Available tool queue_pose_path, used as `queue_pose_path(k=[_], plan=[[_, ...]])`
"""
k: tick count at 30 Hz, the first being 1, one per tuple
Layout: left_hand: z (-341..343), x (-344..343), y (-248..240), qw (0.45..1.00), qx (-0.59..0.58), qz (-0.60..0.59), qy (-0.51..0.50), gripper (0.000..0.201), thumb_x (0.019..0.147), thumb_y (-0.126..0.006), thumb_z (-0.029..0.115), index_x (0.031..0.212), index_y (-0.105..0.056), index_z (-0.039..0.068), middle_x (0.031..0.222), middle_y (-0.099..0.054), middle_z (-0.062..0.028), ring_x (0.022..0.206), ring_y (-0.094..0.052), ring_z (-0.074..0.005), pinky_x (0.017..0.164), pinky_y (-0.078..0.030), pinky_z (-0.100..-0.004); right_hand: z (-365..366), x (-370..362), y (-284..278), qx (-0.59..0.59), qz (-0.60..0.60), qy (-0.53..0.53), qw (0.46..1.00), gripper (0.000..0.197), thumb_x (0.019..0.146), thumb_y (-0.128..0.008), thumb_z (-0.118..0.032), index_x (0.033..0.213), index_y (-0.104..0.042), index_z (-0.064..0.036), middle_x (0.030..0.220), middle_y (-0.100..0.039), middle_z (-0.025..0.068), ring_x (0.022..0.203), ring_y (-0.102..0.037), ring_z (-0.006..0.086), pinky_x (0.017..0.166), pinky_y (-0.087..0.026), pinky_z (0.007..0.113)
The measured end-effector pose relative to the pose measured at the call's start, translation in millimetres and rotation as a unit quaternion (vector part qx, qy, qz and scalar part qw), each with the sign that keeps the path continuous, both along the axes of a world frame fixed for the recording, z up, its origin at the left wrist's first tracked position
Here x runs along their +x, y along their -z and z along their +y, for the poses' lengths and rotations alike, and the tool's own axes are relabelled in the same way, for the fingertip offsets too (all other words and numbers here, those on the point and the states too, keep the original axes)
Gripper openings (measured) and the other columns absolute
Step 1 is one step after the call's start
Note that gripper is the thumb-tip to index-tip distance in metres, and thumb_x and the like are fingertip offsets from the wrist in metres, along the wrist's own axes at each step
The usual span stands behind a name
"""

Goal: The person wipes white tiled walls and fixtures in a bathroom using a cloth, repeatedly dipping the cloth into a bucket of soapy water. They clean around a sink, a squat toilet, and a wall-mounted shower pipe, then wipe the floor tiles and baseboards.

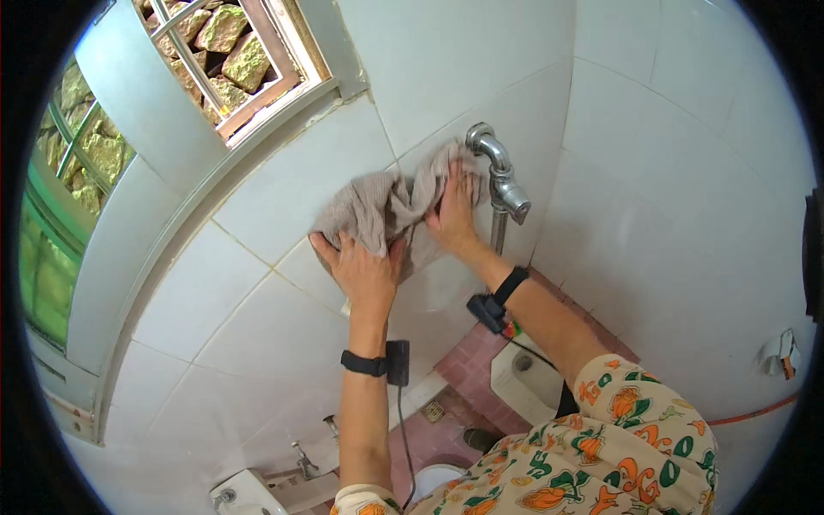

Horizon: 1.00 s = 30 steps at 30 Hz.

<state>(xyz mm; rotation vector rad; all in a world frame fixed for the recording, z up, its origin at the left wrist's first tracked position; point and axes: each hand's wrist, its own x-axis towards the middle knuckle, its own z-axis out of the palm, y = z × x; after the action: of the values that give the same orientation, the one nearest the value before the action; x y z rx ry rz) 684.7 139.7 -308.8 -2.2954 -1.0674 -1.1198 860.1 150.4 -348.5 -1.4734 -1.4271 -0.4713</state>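
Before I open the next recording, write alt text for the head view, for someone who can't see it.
A person's left hand and right hand hold a crumpled grey-brown cloth against a white tiled wall, left of a metal tap. A window onto stones is at upper left; a pink tiled floor shows below.

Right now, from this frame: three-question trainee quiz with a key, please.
1. True or false: the left hand and the right hand both touch the cloth.
2. Pick one. The cloth is against: A) the window; B) the tiled wall; C) the floor.
3. Which hand is nearer the metal tap?

Key: 1 true; 2 B; 3 the right hand.
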Motion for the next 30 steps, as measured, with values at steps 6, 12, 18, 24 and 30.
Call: queue_pose_path(k=[6,12,18,24,30], plan=[[-8,-12,88,0.995,-0.037,0.094,-0.003,0.056,0.063,-0.066,0.022,0.113,-0.047,0.007,0.11,-0.052,-0.0092,0.097,-0.047,-0.0285,0.097,-0.012,-0.0571,-28,-12,90,-0.129,0.086,-0.013,0.988,0.081,0.068,-0.058,-0.015,0.126,-0.009,0.0112,0.13,-0.016,0.0312,0.123,-0.015,0.0411,0.102,-0.009,0.047],[-18,-1,136,0.981,-0.128,0.149,0.006,0.053,0.066,-0.064,0.022,0.114,-0.047,0.007,0.111,-0.052,-0.0088,0.097,-0.047,-0.0278,0.096,-0.013,-0.0578,-52,6,143,-0.18,0.076,-0.07,0.978,0.08,0.071,-0.059,-0.019,0.128,-0.009,0.0079,0.131,-0.015,0.0313,0.122,-0.017,0.0429,0.1,-0.013,0.048],[-42,-20,132,0.987,-0.15,0.055,0.011,0.054,0.071,-0.06,0.034,0.117,-0.046,0.012,0.121,-0.046,-0.0073,0.11,-0.042,-0.0274,0.095,-0.002,-0.0597,-94,-30,107,-0.215,-0.007,-0.08,0.973,0.066,0.071,-0.057,-0.016,0.123,-0.022,0.0016,0.123,-0.028,0.0263,0.111,-0.031,0.0404,0.096,-0.017,0.051],[-60,-18,144,0.992,-0.124,0.023,0.024,0.045,0.061,-0.066,0.024,0.105,-0.055,0.016,0.104,-0.057,-0.0032,0.089,-0.055,-0.0197,0.094,-0.006,-0.0623,-117,-27,98,-0.268,-0.069,-0.093,0.956,0.051,0.065,-0.056,-0.013,0.11,-0.036,0.0006,0.106,-0.038,0.0196,0.097,-0.039,0.0347,0.091,-0.021,0.049],[-66,-25,128,0.988,-0.15,0.006,0.039,0.066,0.059,-0.068,0.042,0.117,-0.048,0.019,0.123,-0.043,-0.0079,0.111,-0.04,-0.027,0.095,0.002,-0.0611,-120,-30,102,-0.182,-0.131,-0.129,0.966,0.052,0.065,-0.055,-0.008,0.113,-0.037,-0.001,0.11,-0.039,0.0169,0.099,-0.04,0.0325,0.088,-0.025,0.047]])
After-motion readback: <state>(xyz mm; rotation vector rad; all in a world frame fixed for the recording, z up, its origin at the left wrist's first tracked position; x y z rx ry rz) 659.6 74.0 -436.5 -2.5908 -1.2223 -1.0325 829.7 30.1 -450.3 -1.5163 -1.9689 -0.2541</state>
